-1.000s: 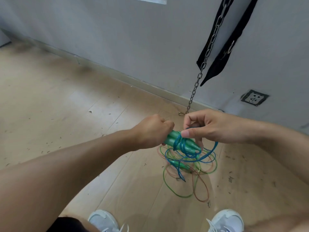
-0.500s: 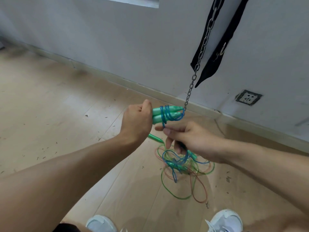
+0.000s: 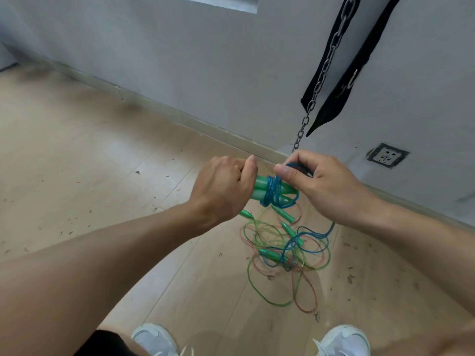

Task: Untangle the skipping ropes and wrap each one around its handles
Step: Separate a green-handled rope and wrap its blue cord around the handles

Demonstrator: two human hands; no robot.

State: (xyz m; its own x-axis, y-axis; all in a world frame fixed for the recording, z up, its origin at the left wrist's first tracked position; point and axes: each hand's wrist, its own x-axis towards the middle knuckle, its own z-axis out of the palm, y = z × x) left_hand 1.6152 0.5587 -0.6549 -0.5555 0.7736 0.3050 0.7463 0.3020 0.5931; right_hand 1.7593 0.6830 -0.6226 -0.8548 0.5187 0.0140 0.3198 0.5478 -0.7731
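Meanwhile, the left hand [image 3: 221,187] clenches a pair of translucent green plastic handles [image 3: 259,187], their long axis pointing rightward at the nearer right hand [image 3: 323,191], which pinches the blue plastic skipping rope [image 3: 273,192] just above its coils; other tangled ropes [image 3: 282,253] lie on the wooden floor [image 3: 102,176] below

text: none legible | labels: none | numbers: none
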